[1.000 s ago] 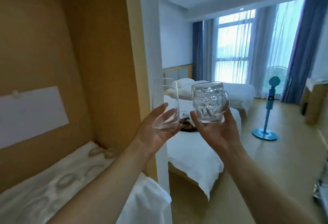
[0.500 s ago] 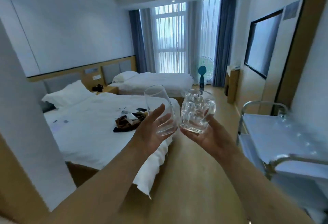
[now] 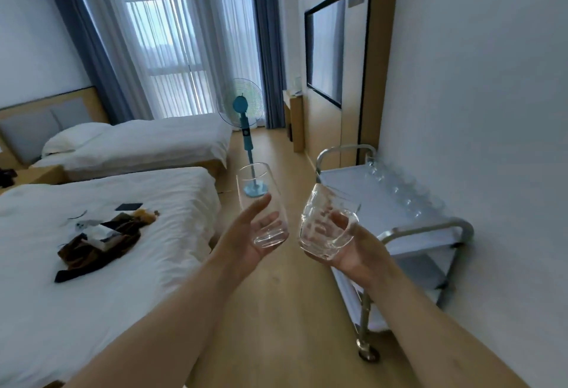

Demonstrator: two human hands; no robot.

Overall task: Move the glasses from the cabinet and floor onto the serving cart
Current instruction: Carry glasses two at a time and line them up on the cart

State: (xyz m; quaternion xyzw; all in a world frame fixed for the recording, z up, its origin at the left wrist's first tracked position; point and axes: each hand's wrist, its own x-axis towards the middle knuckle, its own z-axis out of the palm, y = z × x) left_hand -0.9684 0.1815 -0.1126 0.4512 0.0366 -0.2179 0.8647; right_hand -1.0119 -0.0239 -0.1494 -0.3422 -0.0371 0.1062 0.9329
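**Two glasses carried toward the serving cart**

A person stands in a hotel room with both bare arms stretched forward, one glass in each hand. The left hand (image 3: pixel 246 241) cups a smooth, clear tumbler (image 3: pixel 262 206) from below and behind, thumb up one side, fingers curled round the base. The right hand (image 3: pixel 353 252) grips a dimpled, rounder glass (image 3: pixel 327 223), which tilts slightly leftward. The two glasses are close together but not touching.

The serving cart (image 3: pixel 427 230) stands ahead and to the right, against the wall. A row of clear glasses (image 3: pixel 399 186) already lines the wall side of its top shelf; the near side of that shelf looks free.

The step in hand appears to be the carry to the cart. To do it well, keep the glasses apart so they cannot knock, level the tilted one, and set each down upright on the open part of the shelf, beside the row but clear of it, one hand at a time.
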